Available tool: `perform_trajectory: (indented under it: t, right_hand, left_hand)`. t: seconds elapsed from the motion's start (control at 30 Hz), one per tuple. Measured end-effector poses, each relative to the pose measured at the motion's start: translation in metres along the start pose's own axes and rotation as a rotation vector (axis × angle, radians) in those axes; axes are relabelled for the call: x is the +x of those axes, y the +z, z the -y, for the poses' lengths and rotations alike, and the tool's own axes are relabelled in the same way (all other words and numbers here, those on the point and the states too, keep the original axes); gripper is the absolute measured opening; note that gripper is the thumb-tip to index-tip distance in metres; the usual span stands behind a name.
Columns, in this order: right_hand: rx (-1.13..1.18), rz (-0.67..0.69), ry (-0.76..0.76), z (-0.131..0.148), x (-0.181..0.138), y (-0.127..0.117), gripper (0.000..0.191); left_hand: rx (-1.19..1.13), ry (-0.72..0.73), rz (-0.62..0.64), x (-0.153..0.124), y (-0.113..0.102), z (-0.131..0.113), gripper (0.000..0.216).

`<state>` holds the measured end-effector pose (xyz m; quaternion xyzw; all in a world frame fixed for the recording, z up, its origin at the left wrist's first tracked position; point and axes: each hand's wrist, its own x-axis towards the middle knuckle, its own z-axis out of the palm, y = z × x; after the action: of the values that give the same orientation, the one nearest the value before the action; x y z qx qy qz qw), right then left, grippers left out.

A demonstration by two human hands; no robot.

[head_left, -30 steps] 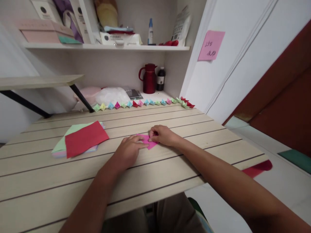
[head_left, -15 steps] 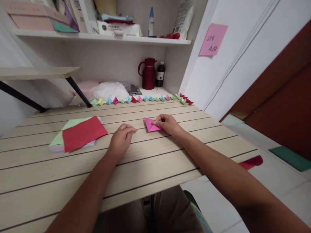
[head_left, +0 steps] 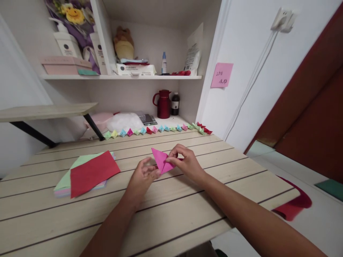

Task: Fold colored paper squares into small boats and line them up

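A folded pink paper (head_left: 160,161), shaped like a triangle, is lifted just above the wooden table (head_left: 187,200). My right hand (head_left: 184,162) pinches its right side with thumb and fingers. My left hand (head_left: 143,176) grips its lower left corner with curled fingers. A stack of coloured paper sheets (head_left: 87,173) with a red sheet on top lies to the left of my hands.
A row of several small folded paper shapes (head_left: 158,129) lines the table's far edge. Behind it stand a red jug (head_left: 163,103) and a dark bottle (head_left: 175,103). A shelf (head_left: 120,76) above holds boxes and bottles. A pink note (head_left: 222,75) sticks on the wall.
The pink paper has left the table and is now held up by both hands. My left hand, free half a second ago, has taken hold of it. The camera tilted upward.
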<state>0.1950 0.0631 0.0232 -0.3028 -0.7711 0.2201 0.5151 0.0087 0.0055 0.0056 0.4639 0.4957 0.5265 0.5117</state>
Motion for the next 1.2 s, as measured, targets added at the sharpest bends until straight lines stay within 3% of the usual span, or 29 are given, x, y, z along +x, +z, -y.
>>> perform_trajectory:
  t: [0.17, 0.33, 0.4, 0.5, 0.57, 0.7, 0.8, 0.9, 1.03, 1.2]
  right_hand:
    - [-0.097, 0.022, -0.213, 0.012, -0.005, 0.005, 0.018]
    - [-0.134, 0.051, -0.3, 0.017, -0.008, 0.009, 0.012]
    - [-0.103, 0.048, -0.276, 0.017, -0.007, 0.008, 0.016]
    - [-0.032, 0.052, -0.202, 0.014, -0.005, 0.005, 0.056]
    - [0.03, 0.087, -0.129, 0.011, -0.003, 0.003, 0.065]
    - [0.201, 0.175, 0.086, 0.006, -0.002, 0.004, 0.057]
    - [0.267, 0.2, 0.224, 0.005, -0.003, 0.008, 0.03]
    - [0.293, 0.215, 0.306, 0.006, -0.004, 0.01, 0.027]
    - [0.273, 0.244, 0.295, 0.006, -0.006, 0.011, 0.027]
    - [0.261, 0.279, 0.3, 0.008, -0.006, 0.01, 0.027]
  left_hand:
    - [0.006, -0.011, 0.065, -0.004, 0.0, -0.005, 0.035]
    - [-0.037, 0.02, 0.063, -0.003, 0.005, -0.002, 0.033]
    - [-0.042, 0.033, 0.034, -0.002, 0.004, -0.001, 0.031]
    - [0.02, 0.069, -0.038, 0.0, -0.001, -0.001, 0.032]
    - [0.099, 0.094, -0.094, 0.0, -0.005, -0.002, 0.034]
    - [0.344, 0.177, -0.175, -0.002, -0.009, -0.007, 0.03]
    - [0.486, 0.245, -0.184, -0.004, -0.008, -0.009, 0.023]
    - [0.439, 0.245, -0.141, -0.004, -0.006, -0.006, 0.023]
    - [0.277, 0.181, -0.052, 0.001, -0.002, 0.001, 0.025]
    - [0.2, 0.124, -0.079, 0.001, 0.005, 0.001, 0.026]
